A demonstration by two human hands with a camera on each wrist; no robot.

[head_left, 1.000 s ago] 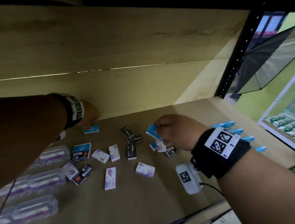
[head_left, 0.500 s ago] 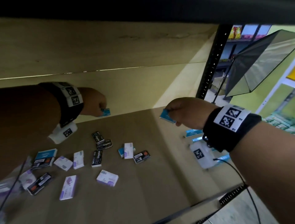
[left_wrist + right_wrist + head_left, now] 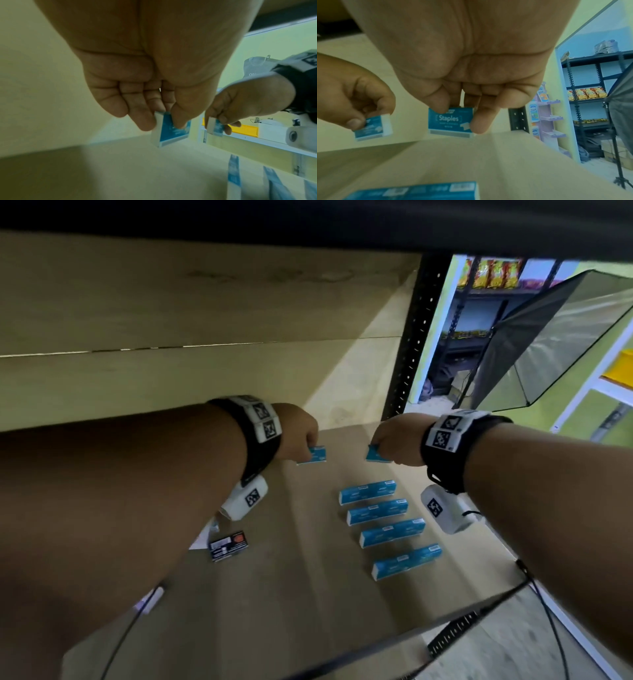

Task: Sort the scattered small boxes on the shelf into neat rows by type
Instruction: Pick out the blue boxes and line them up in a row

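- Here: left hand (image 3: pixel 297 436) pinching a small blue staples box (image 3: pixel 314 455) above the shelf board (image 3: pixel 291 594), near the back wall.
- Right hand (image 3: pixel 397 438) pinching a second blue box (image 3: pixel 374 455), held level beside it, apart.
- Below: four long blue boxes (image 3: pixel 387 520) lying in a row; one black box (image 3: pixel 227 545) further left.

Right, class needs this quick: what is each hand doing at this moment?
Left hand: pinching a small blue staples box.
Right hand: pinching another blue staples box.

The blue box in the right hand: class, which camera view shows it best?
The right wrist view: the blue box faces the lens, its word "Staples" readable. The head view shows one corner below the right hand. The left wrist view shows it small, edge-on.
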